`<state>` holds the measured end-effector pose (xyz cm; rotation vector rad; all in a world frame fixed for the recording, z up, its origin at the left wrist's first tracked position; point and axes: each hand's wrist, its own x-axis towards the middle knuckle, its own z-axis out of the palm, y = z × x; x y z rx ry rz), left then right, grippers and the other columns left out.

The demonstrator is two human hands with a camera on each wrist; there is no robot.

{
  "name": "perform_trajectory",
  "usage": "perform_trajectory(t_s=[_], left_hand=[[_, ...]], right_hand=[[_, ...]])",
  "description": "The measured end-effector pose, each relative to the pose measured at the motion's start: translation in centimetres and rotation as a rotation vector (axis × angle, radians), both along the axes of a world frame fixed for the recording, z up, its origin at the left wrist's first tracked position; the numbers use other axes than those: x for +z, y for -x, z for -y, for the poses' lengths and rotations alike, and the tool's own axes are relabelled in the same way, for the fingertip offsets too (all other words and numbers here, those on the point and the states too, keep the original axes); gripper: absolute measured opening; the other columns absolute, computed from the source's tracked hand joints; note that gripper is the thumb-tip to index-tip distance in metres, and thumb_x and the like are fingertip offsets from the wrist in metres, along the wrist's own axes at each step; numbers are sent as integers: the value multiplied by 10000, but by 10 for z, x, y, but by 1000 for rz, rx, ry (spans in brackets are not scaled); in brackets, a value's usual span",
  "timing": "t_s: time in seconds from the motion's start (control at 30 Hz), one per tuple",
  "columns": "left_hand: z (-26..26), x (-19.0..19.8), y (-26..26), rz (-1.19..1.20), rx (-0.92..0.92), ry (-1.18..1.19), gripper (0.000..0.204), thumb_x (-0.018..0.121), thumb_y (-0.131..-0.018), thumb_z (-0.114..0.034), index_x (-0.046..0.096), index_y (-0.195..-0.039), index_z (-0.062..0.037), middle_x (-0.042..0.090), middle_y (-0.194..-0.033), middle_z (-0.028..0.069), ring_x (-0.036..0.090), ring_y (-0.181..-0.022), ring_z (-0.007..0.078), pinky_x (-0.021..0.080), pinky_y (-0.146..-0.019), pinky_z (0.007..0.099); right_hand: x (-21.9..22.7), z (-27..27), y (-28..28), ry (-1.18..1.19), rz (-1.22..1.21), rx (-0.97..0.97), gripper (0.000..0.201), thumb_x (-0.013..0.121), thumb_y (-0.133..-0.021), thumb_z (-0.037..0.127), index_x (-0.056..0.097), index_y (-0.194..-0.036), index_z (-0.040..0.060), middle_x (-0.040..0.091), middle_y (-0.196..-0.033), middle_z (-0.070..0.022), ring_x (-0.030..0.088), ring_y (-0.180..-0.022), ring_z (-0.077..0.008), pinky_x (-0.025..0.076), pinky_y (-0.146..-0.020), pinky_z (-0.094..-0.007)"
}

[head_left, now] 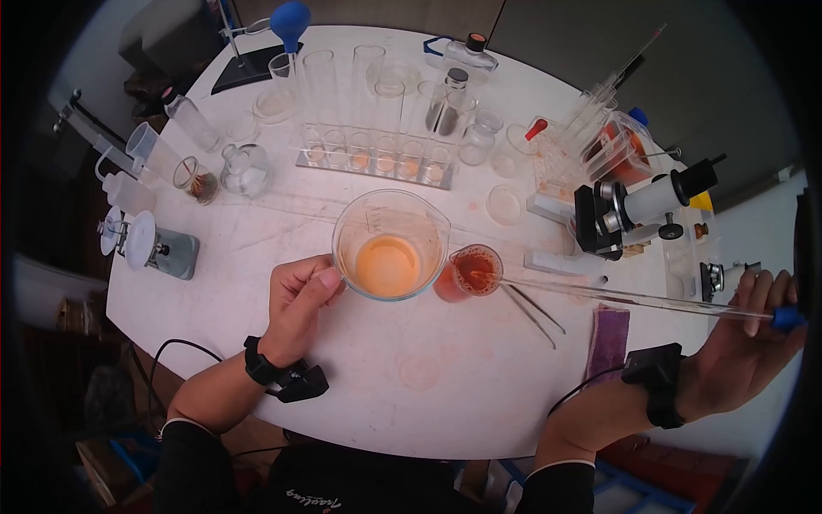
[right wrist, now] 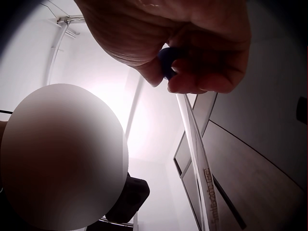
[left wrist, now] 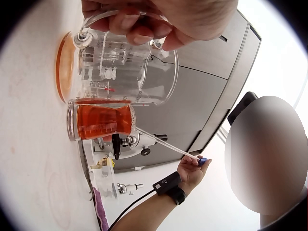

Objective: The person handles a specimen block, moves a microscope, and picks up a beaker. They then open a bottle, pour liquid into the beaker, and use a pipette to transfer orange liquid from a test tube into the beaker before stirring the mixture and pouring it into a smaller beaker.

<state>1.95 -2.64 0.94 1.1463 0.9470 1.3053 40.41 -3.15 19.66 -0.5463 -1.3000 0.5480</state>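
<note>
My left hand [head_left: 301, 304] grips the handle of a clear glass measuring cup [head_left: 345, 236], which holds a shallow layer of orange liquid. Right beside the cup is a small graduated beaker [head_left: 450, 288] of foamy red-orange liquid. A long glass pipette [head_left: 616, 296] slants from inside that beaker up to the far right. On its upper end sits a blue rubber bulb [head_left: 788, 319], pinched between the thumb and fingers of my right hand [head_left: 753, 347]. Printed markings run along the pipette [right wrist: 208, 192] in the right wrist view.
Metal tweezers [head_left: 535, 319] lie right of the beaker, near a purple cloth strip [head_left: 608, 343]. Behind stands a test tube rack [head_left: 377, 169] with several tubes. A microscope [head_left: 634, 210] is at the right, a balance scale [head_left: 163, 248] at the left, a round flask [head_left: 246, 171] further back.
</note>
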Motion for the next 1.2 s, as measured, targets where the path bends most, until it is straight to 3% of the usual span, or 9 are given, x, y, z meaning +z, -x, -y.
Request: perform_trajectory(t_s=[0.13,0.23,1.2], left_hand=[[0,0,0,-1,2,-6,403,559,-961,-252,411,-632,-73,455,-653,-9,342,-627,76,268,-581,248],[1,-1,1,5,-5,27,322,553,-926,-225,504,-661,-48,468,-663,-16,346,-639,76,273,-603,253],[0,-3,3,3,-14,14,321,550,-935,-232,526,-676,-44,465,-667,-23,348,-649,76,280,-612,255]], right_hand=[[0,0,3,-9,-3,-18,304,462,-1010,277,366,-1083,-2,324,-820,-23,372,-671,-108,321,-780,-317],[0,1,1,-7,8,-12,314,463,-1008,282,366,-1087,-6,327,-824,-24,374,-672,-109,322,-776,-316],[9,23,-32,-91,-49,-64,299,517,-945,218,383,-1078,-14,317,-803,-25,362,-682,-121,318,-782,-306]])
